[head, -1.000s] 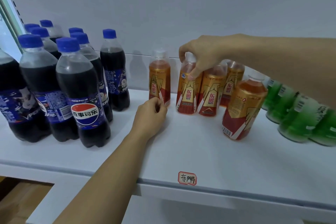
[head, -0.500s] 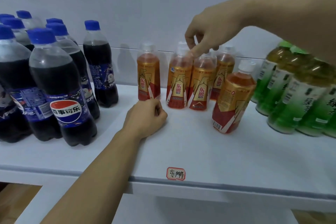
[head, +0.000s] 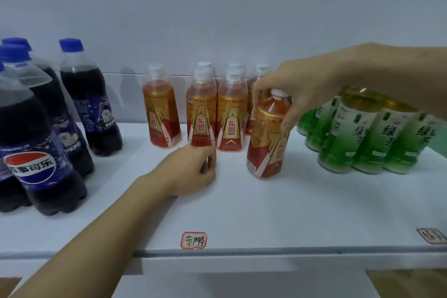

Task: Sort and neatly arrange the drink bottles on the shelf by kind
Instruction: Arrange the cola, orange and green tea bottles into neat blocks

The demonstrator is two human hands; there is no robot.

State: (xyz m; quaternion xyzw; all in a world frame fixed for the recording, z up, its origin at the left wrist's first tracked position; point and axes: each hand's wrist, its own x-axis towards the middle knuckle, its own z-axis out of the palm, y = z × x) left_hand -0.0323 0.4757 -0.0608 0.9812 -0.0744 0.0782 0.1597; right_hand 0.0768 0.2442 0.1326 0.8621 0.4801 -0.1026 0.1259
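Note:
Several orange energy-drink bottles [head: 161, 109] with gold and red labels stand in the middle of the white shelf [head: 242, 213]. One orange bottle [head: 268, 138] stands apart, nearer the front and tilted; my right hand [head: 295, 87] grips its neck and shoulder from above. My left hand [head: 193, 169] rests curled on the shelf, its fingers touching the base of another orange bottle [head: 201, 109]. Dark cola bottles [head: 38, 143] with blue caps stand at the left. Green tea bottles [head: 367, 133] stand at the right.
A red-edged paper tag [head: 194, 240] is stuck on the shelf's front edge below the orange bottles; a second tag [head: 431, 236] sits at the far right edge. The white back wall [head: 217, 7] rises behind the bottles. Bare shelf lies in front of the orange bottles.
My right hand has come down from the caps of the back-row bottles and closed on the tilted front bottle. My left hand has stayed by the base of the row.

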